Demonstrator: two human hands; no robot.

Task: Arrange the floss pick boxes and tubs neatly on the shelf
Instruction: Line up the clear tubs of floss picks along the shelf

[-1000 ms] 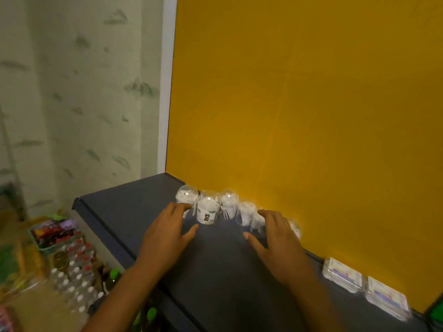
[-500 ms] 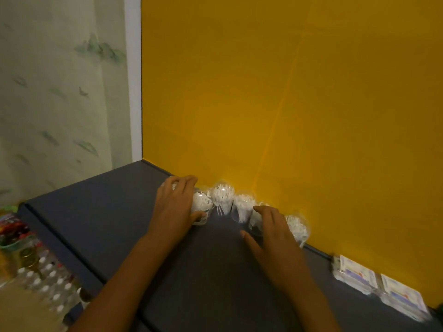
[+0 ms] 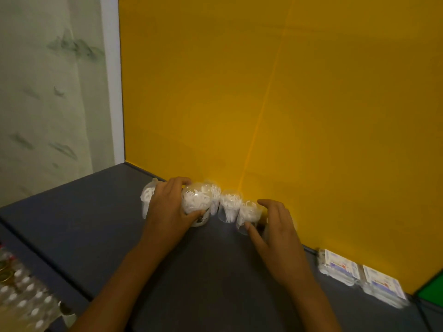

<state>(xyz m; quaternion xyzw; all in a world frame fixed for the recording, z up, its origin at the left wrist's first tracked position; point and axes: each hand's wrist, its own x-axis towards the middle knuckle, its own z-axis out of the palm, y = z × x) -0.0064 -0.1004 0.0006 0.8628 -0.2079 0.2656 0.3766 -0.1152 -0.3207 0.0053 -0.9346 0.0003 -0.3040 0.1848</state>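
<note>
gripping a clear tub (image 3: 197, 205) of white floss picks, the left hand (image 3: 167, 210) has its fingers over the lid and its thumb curled under the labelled front, and the tub now sits tilted toward the camera and a little forward of its row, where half a second ago the same hand only lay over the left end of the line. the row of tubs (image 3: 230, 206) stands on the dark shelf (image 3: 84, 212) along the foot of the yellow back panel (image 3: 287, 104), each tub touching or just beside the next; one more tub (image 3: 147, 200) shows left of the left hand, partly hidden by it. the right hand (image 3: 275, 232) is at the right end of the row, fingers curved and spread, thumb touching the base of the last visible tub (image 3: 248, 213); whether it truly grips that tub cannot be told, and it has stayed about where it was. two flat floss pick boxes (image 3: 359, 279) lie side by side against the panel, well apart from the tubs to the right, unmoved. small bottles (image 3: 26, 295) with white caps stand below the shelf's left edge.
</note>
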